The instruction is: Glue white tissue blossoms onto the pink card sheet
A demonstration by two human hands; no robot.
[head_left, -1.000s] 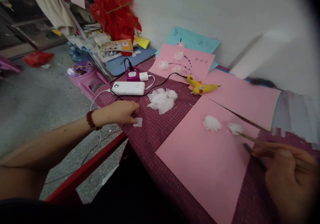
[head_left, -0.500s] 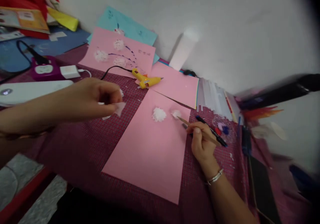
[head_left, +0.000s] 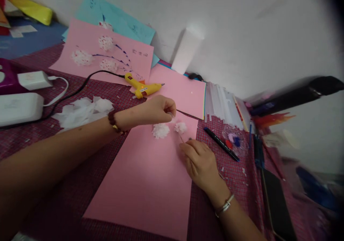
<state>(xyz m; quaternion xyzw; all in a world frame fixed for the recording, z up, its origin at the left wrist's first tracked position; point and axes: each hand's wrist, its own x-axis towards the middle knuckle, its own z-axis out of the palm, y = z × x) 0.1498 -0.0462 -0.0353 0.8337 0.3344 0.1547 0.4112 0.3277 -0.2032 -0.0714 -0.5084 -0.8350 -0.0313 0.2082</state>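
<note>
A pink paper sheet (head_left: 145, 183) lies on the checked cloth in front of me. Two white tissue puffs sit near its far edge, the larger tissue puff (head_left: 160, 130) and a smaller tissue puff (head_left: 181, 127). My left hand (head_left: 156, 109) reaches over the sheet with fingers pinched together just above the puffs; what it pinches is hidden. My right hand (head_left: 199, 160) rests on the sheet's right edge, closed round a thin stick (head_left: 181, 137) whose tip points at the smaller puff.
A yellow glue gun (head_left: 143, 88) with a black cord lies beyond the sheet. A pile of white tissue pieces (head_left: 83, 111) is at the left, by a white power bank (head_left: 18, 108). A black marker (head_left: 220, 143), pens and a dark phone (head_left: 279, 201) lie at the right.
My left hand picked up a small tissue square at the left and carried it right, over to the puffs. My right hand stayed by the puffs with the stick. The view swung right.
</note>
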